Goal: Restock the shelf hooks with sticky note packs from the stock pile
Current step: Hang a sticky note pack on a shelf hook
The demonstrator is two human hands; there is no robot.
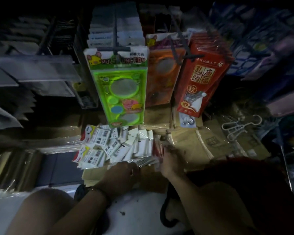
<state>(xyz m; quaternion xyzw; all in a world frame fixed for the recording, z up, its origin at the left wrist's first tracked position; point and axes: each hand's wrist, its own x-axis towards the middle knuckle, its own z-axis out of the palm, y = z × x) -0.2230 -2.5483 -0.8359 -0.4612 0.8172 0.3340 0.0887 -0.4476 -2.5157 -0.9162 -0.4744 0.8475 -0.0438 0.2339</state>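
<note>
A loose pile of small white sticky note packs (112,146) in clear wrap lies on flattened cardboard low in the scene. My left hand (124,170) rests at the pile's near edge, fingers curled against the packs. My right hand (170,158) is blurred at the pile's right side, closed around a few red-and-white packs (157,148). Above the pile, a shelf hook (115,48) carries green stencil packs (120,85). No sticky notes show on any hook.
Orange packs (161,72) and red packs with Chinese writing (204,77) hang to the right. Flattened cardboard boxes (210,143) and a white hanger (236,128) lie at right. Wrapped paper stacks (15,168) sit at left. My knees frame the bottom.
</note>
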